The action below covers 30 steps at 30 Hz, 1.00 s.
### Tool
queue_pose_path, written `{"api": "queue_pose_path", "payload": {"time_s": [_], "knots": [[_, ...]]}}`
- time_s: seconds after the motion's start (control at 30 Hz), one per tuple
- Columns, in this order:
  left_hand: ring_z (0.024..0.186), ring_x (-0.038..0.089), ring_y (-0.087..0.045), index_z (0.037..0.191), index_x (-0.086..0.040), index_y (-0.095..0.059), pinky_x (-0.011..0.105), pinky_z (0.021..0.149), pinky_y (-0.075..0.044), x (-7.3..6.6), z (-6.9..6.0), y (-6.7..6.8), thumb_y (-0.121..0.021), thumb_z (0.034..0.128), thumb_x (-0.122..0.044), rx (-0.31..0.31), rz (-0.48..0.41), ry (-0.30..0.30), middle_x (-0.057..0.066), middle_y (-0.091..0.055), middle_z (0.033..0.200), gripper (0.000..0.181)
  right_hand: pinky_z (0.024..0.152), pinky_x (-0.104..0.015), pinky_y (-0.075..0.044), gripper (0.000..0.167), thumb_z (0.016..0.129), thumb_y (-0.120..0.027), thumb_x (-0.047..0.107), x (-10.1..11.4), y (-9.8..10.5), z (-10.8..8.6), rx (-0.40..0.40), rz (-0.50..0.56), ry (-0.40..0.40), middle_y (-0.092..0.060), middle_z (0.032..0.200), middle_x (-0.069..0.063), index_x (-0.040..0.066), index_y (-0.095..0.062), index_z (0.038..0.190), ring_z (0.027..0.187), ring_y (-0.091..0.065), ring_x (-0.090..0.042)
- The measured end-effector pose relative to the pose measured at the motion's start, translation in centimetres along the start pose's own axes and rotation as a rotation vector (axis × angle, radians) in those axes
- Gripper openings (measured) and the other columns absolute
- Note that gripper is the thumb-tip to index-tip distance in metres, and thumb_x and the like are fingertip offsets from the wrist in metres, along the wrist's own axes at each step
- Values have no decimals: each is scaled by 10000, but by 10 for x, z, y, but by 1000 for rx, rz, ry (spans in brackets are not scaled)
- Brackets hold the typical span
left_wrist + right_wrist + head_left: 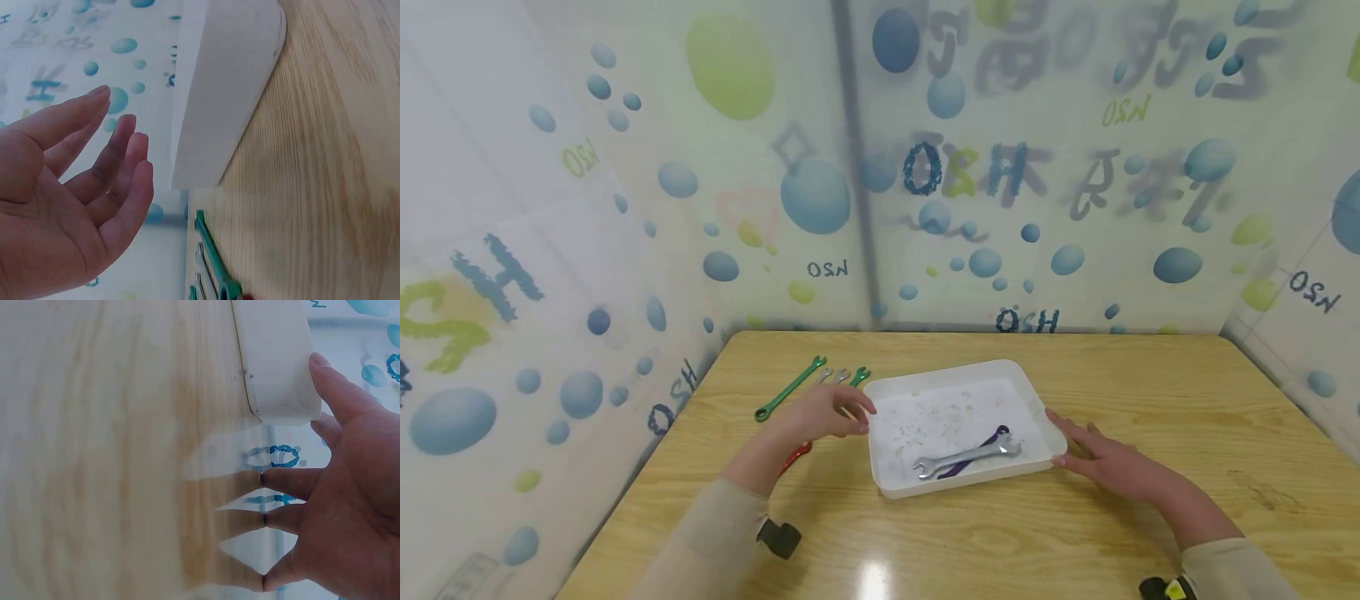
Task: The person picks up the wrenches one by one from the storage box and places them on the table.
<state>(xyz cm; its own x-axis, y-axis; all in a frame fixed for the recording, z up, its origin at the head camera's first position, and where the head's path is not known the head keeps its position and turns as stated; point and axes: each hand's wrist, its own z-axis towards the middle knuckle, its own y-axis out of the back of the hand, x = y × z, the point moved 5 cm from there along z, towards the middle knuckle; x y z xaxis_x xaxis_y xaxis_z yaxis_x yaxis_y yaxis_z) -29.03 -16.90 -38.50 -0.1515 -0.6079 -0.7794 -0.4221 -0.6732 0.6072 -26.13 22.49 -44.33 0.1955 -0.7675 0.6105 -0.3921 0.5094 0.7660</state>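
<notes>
A white tray (951,377) stands on the table with a silver wrench (966,457) lying across a purple wrench (952,469) inside it. My left hand (820,412) is beside the tray's left wall; in the left wrist view its fingers are loosely bent, hold nothing and stay apart from the tray (219,94). At the tray's right end, my right hand (1108,458) touches the corner with thumb and forefinger. Its other fingers (290,481) are spread straight, their tips on the table in the right wrist view.
Left of the tray lie a long green wrench (790,389), smaller silver wrenches (841,377), another green wrench (860,377) and a red wrench (797,455) partly hidden by my left arm. A patterned curtain (820,200) hangs behind the wooden table (1150,383).
</notes>
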Motion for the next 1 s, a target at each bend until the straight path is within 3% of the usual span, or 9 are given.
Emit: {"api": "queue_pose_path", "payload": {"time_s": [0.4,0.77,1.0], "knots": [[837,154,-629,1084,-27,-677,321,718,-517,-20,25,-34,-720,880,-78,45,-70,-60,2,-683,888,215,901,-822,-10,763,966,-543,480,1,0,-1,-2,14,2,-198,1533,-303,193,-176,1569,1338,-36,-625],[765,135,-623,1075,-38,-694,292,662,-505,-36,42,-71,-719,880,-84,108,-26,-87,-21,-684,880,202,901,-822,-6,758,968,-537,483,-2,0,0,-2,4,-6,-195,1537,-296,210,-168,1571,1342,-38,-621],[756,147,-630,1032,-82,-710,320,674,-532,-39,50,-93,-706,888,-96,159,-65,-39,-21,-672,874,145,903,-820,5,764,962,-539,496,-4,-2,0,-8,4,-1,-202,1534,-297,212,-174,1570,1345,-38,-616]]}}
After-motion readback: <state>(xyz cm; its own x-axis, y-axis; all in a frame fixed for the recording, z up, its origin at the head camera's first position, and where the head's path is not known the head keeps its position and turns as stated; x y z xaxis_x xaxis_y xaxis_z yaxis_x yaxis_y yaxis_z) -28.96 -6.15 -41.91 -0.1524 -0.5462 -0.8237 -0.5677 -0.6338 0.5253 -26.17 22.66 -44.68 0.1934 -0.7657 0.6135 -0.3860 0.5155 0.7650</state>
